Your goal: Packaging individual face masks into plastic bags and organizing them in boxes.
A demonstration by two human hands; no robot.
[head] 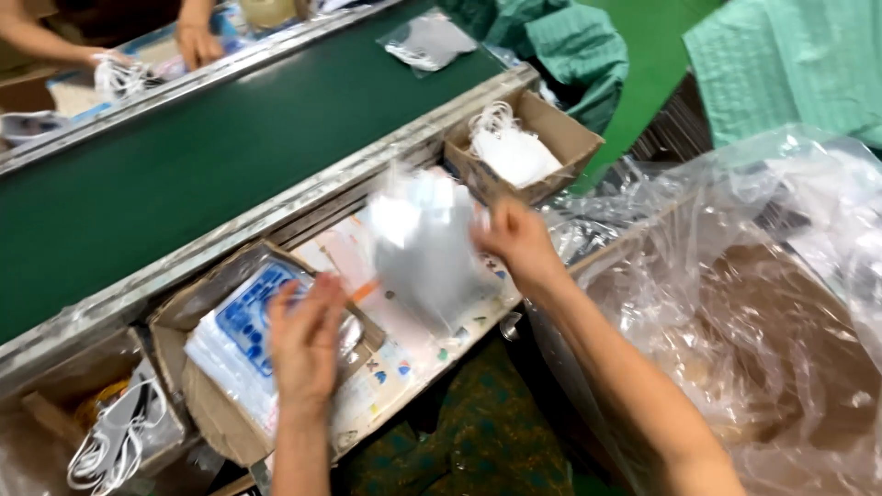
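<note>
Right hand [519, 241] pinching a blurred clear bag [418, 248], possibly with a mask inside, above the printed worktop [404, 354]. Left hand [305, 338] open-fingered, gripping nothing, over the packet stack [234, 335].

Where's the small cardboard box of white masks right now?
In the head view, the cardboard box of white masks sits upper centre-right, against the near edge of the green conveyor belt, just beyond the right hand.

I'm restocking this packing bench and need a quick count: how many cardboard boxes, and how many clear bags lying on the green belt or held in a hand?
Cardboard boxes: 3
Clear bag on the belt: 1
Clear bag in the right hand: 1
Total: 5
</note>
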